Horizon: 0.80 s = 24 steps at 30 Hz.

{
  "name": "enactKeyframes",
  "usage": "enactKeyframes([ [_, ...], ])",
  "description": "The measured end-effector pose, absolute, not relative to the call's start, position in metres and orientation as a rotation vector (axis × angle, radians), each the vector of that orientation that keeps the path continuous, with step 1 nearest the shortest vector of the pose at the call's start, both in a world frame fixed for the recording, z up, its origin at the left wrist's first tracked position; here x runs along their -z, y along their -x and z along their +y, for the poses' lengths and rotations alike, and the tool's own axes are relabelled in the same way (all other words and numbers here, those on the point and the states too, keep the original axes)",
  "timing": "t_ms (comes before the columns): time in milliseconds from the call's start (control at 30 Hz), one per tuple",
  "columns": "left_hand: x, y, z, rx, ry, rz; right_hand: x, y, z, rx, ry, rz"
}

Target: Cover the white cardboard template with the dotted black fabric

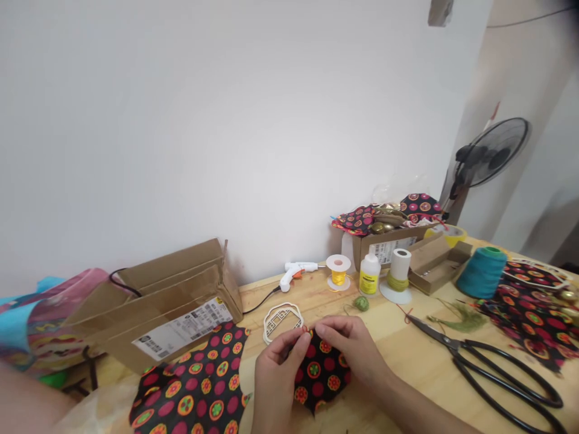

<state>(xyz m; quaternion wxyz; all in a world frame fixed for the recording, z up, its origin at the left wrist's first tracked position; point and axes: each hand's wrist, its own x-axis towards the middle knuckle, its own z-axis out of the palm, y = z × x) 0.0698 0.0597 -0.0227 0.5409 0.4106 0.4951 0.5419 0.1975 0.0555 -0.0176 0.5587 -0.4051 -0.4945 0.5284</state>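
A small piece of black fabric with red and orange flower dots (319,377) hangs between my two hands, above the wooden table. My left hand (279,374) pinches its top edge, thumb against forefinger, beside a small bit of red cord (304,329). From the other side, my right hand (355,349) grips the same edge with its thumb and curled fingers. The fingertips nearly meet and partly hide what lies between them. Behind my left hand lies a pale lattice ornament (283,322). A larger sheet of matching fabric (199,386) spreads to the left.
Black-handled scissors (452,345) lie at right, near a teal thread cone (483,272). A white glue gun (298,272), yellow cord spool (338,274) and glue bottle (370,274) line the back. Cardboard boxes (181,301) stand left and back right. A green yarn ball (360,303) sits ahead.
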Motion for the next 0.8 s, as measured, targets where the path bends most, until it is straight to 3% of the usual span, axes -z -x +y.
enactKeyframes([
  [200, 0.0191, -0.0763, 0.0538, -1.291, -0.977, 1.220, 0.0156, -0.1985, 0.0512, -1.054, 1.069, -1.198],
  [467, 0.0245, -0.0720, 0.0575, -1.290, -0.956, 1.244, 0.0193, -0.2002, 0.0551, -1.268, 1.048, -1.128],
  [800, 0.0241, -0.0696, 0.0538, -1.257, -0.980, 1.119, 0.0171, -0.2028, 0.0545, -1.136, 1.071, -1.180],
])
